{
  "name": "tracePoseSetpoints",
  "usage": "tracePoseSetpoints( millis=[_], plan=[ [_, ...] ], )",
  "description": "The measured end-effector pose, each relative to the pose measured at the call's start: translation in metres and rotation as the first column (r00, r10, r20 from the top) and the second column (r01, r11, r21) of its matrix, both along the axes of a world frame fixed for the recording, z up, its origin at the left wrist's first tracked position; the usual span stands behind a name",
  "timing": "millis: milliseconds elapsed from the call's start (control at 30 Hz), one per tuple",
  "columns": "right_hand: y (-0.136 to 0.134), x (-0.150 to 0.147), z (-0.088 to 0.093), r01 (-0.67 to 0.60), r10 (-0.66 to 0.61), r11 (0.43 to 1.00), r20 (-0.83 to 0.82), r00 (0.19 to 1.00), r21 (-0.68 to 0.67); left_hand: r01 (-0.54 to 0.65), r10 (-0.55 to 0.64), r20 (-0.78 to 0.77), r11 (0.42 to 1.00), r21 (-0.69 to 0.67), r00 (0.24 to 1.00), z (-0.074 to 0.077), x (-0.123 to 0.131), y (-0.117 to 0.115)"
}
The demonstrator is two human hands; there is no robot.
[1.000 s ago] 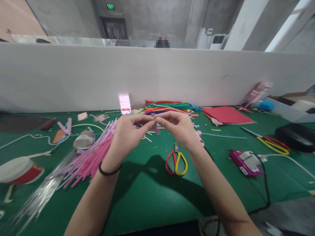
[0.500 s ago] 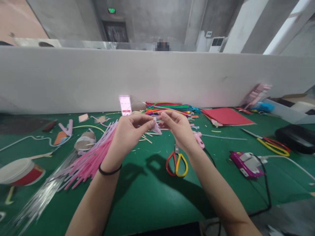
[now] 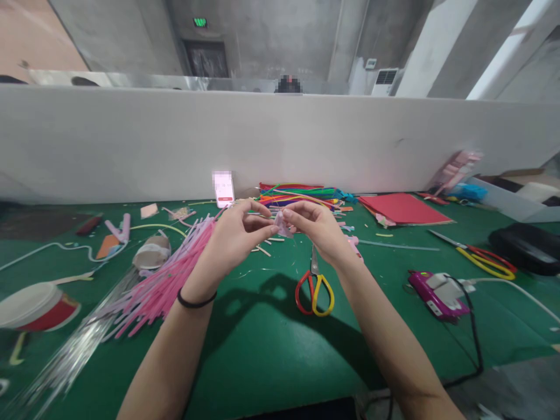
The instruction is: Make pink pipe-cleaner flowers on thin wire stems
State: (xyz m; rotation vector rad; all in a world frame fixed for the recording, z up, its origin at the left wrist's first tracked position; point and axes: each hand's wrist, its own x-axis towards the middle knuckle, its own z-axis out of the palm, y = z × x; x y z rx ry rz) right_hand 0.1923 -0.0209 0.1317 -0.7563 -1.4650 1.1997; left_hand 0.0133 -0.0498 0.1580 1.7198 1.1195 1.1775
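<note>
A small pale lilac piece (image 3: 284, 226), apparently a thin, crumpled, petal-like scrap, is held up above the table in front of me. My right hand (image 3: 315, 228) pinches its upper end between thumb and fingers. Just left of it, my left hand (image 3: 238, 233) has its thumb and forefinger apart. The left thumb tip is close beside the piece; whether it touches I cannot tell. Scissors (image 3: 314, 286) with one red and one yellow handle lie below my right hand. A bundle of pink and lilac pipe cleaners (image 3: 161, 286) lies left of my left wrist.
Multicoloured pipe cleaners (image 3: 301, 191) and a lit phone (image 3: 224, 189) are at the partition. Farther right are red sheets (image 3: 405, 209), more scissors (image 3: 481, 259), a purple power strip (image 3: 437, 294) with cables, and a black case (image 3: 527, 248). A paper tub (image 3: 39, 306) stands left.
My left fingers have opened off the lilac piece, which now stays pinched in my right hand. The piece has shifted slightly right and looks more upright.
</note>
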Motion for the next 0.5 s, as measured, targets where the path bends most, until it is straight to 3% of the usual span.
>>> tracePoseSetpoints(
  millis=[267, 500],
  plan=[
    [-0.0034, -0.0016, 0.0037, -0.028, 0.03, 0.999, 0.053, 0.998, -0.025, 0.006, -0.006, -0.045, 1.0, -0.004, 0.999, -0.0009, 0.0022, 0.0006],
    [-0.0087, -0.0018, 0.0088, 0.029, -0.068, 0.984, 0.223, 0.972, 0.174, -0.003, 0.002, -0.064, 1.0, -0.016, 0.998, -0.0006, 0.0043, -0.0009]
  ],
)
